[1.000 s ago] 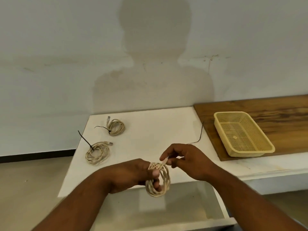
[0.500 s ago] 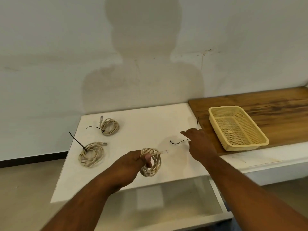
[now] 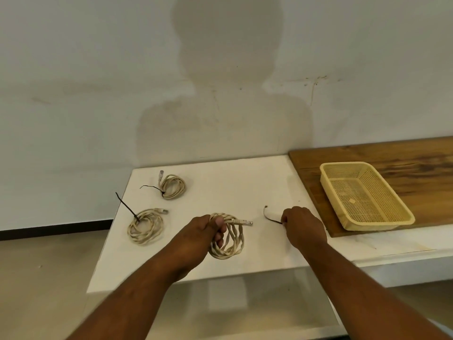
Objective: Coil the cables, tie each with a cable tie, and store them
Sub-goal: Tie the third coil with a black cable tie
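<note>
Left hand (image 3: 203, 231) grips the beige coiled cable (image 3: 232, 244), holding loops together. Right hand (image 3: 304, 224) pinches a thin black cable tie (image 3: 272, 220), presumably for binding.

Smooth, matt white top on the table (image 3: 220, 182). Brown wood with dark grain and a dull sheen for the board (image 3: 367, 153). Pale yellow moulded plastic, pierced into fine mesh, for the basket (image 3: 345, 164). Cream, matt plastic sheath on the coiled cable (image 3: 224, 255), with clear plastic at its plug (image 3: 245, 222). Thin black plastic for the cable tie (image 3: 270, 219). Matt, blotchy paint on the wall (image 3: 98, 94).
</note>
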